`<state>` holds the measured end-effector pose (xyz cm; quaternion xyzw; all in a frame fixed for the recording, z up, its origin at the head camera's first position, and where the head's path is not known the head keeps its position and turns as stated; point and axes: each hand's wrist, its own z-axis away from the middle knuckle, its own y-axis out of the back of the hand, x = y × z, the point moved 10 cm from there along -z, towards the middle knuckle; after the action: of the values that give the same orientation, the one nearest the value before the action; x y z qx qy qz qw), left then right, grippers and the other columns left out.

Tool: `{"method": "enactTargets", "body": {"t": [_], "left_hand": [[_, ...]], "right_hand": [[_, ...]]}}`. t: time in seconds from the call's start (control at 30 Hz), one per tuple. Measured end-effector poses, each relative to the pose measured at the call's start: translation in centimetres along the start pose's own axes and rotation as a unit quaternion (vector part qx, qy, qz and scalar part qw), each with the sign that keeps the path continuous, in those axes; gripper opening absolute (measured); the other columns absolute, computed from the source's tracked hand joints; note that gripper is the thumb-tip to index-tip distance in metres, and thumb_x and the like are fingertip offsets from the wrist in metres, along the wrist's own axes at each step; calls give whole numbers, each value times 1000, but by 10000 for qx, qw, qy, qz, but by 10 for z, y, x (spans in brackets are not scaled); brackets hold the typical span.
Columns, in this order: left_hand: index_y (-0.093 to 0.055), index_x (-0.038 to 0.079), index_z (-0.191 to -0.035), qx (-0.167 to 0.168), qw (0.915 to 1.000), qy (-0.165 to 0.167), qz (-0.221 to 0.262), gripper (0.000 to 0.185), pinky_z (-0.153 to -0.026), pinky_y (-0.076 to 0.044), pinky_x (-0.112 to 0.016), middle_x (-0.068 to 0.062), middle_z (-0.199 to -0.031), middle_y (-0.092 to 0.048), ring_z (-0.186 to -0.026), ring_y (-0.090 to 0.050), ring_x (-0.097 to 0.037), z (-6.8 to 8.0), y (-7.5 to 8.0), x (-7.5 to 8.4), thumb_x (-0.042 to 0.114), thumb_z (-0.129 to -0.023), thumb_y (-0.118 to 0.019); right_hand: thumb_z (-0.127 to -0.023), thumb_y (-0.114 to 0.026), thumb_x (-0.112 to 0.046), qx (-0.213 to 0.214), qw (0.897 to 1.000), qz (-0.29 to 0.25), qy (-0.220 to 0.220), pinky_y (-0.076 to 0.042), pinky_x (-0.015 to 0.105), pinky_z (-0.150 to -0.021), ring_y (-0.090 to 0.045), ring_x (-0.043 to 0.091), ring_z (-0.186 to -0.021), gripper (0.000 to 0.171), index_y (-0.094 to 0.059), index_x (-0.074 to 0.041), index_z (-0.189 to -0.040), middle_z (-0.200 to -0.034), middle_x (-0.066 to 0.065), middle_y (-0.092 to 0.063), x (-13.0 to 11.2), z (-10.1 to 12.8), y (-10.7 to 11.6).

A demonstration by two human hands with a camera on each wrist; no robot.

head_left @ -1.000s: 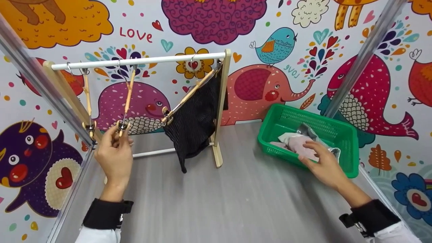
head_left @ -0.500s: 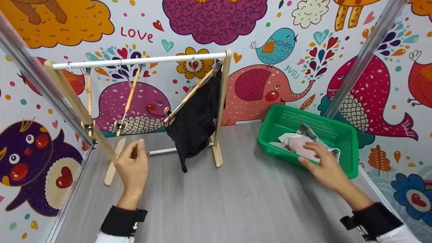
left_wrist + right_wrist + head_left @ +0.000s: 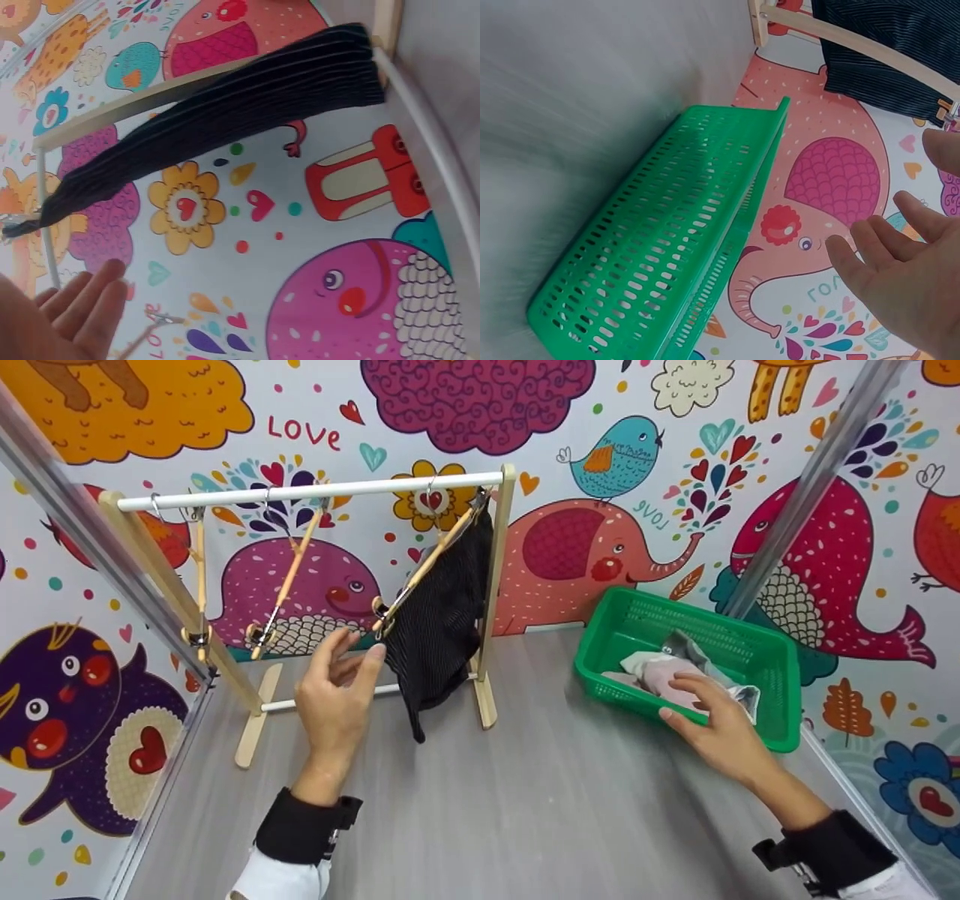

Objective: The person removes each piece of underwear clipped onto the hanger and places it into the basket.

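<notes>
My left hand [image 3: 339, 684] hovers with relaxed fingers in front of the small wooden clothes rack [image 3: 315, 493], holding nothing; its fingertips [image 3: 90, 300] show in the left wrist view. It is just left of the black striped garment [image 3: 439, 619] that hangs from a clip hanger [image 3: 427, 564] at the rack's right end. Two bare clip hangers [image 3: 285, 585] hang further left. My right hand [image 3: 712, 718] lies with straight fingers on the pale cloths [image 3: 667, 675] in the green basket [image 3: 772, 660]. The right wrist view shows the basket's wall [image 3: 667, 262] and my spread fingers [image 3: 900, 262].
The rack and basket stand on a grey table [image 3: 525, 810] against a wall of cartoon animals. Metal frame posts [image 3: 97, 547] rise at the left and right edges. The rack's foot [image 3: 255, 727] lies at the left.
My left hand let go of the middle bare hanger and moved right toward the black garment. The hanger swings free. My right hand stayed on the cloths.
</notes>
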<state>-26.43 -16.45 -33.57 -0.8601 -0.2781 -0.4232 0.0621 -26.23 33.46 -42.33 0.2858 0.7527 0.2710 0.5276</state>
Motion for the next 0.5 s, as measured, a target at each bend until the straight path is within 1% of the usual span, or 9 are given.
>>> {"method": "enactTargets", "body": {"t": [0.03, 0.07, 0.1, 0.17, 0.2, 0.23, 0.3, 0.4, 0.5], "left_hand": [[-68, 0, -132, -48, 10000, -27, -61, 48, -83, -59, -24, -13, -121, -75, -91, -77, -21, -2, -2, 4, 20, -90, -80], [-66, 1, -135, -101, 9998, -60, -138, 53, -85, -60, -29, -13, -124, -74, -93, -77, -26, -5, -4, 8, 22, -89, -81], [-65, 1, -138, -155, 9996, -92, -237, 58, -88, -60, -33, -12, -128, -73, -96, -77, -29, -7, -6, 12, 25, -88, -83], [-60, 4, -146, -246, 9984, -125, -486, 71, -92, -59, -42, -12, -136, -68, -103, -76, -30, -11, -10, 18, 32, -86, -86], [-56, 6, -150, -279, 9977, -132, -606, 78, -89, -59, -44, -13, -138, -67, -106, -75, -31, -12, -13, 21, 35, -84, -87], [-53, 7, -154, -316, 9968, -134, -729, 85, -88, -58, -44, -15, -140, -65, -109, -74, -31, -14, -15, 23, 38, -83, -88], [-47, 10, -158, -361, 9950, -127, -919, 94, -78, -56, -45, -19, -143, -62, -115, -71, -32, -17, -20, 26, 43, -81, -89], [-46, 10, -159, -373, 9934, -90, -1079, 99, -74, -54, -50, -23, -143, -61, -119, -69, -35, -21, -28, 30, 46, -79, -90], [-47, 9, -158, -405, 9937, 19, -1040, 96, -88, -53, -56, -21, -144, -61, -118, -69, -36, -26, -35, 33, 45, -79, -90]], "right_hand": [[-101, -73, -22, 1, 10000, -28, 16, -51, 39, -100, -57, 37, -129, 47, -60, -1, -141, -146, 18, -57, -1, 0, 0], [-101, -73, -21, -12, 10000, -68, 29, -52, 46, -100, -57, 38, -129, 47, -59, -1, -141, -146, 18, -57, -2, 1, -1], [-101, -73, -21, -20, 9999, -99, 36, -52, 48, -100, -57, 39, -129, 48, -59, 0, -141, -146, 19, -56, -3, 1, -1], [-101, -73, -21, -78, 9998, -162, 1, -49, 64, -99, -55, 41, -130, 49, -58, 1, -142, -147, 21, -55, -4, 3, -3], [-101, -73, -21, -103, 9998, -196, -21, -48, 67, -100, -55, 42, -131, 49, -57, 1, -143, -147, 21, -55, -5, 4, -4], [-101, -73, -21, -119, 9997, -221, -37, -47, 68, -100, -54, 43, -131, 50, -57, 1, -143, -148, 22, -55, -6, 4, -4], [-101, -73, -23, -147, 9997, -211, -54, -47, 68, -100, -54, 43, -132, 50, -57, 1, -143, -148, 22, -55, -7, 5, -5], [-101, -73, -23, -178, 9996, -216, -26, -48, 66, -101, -54, 40, -132, 50, -58, 0, -143, -147, 20, -55, -10, 5, -6], [-101, -73, -24, -201, 9995, -244, 2, -48, 65, -101, -53, 38, -133, 49, -58, -1, -143, -147, 19, -56, -12, 6, -7]]}}
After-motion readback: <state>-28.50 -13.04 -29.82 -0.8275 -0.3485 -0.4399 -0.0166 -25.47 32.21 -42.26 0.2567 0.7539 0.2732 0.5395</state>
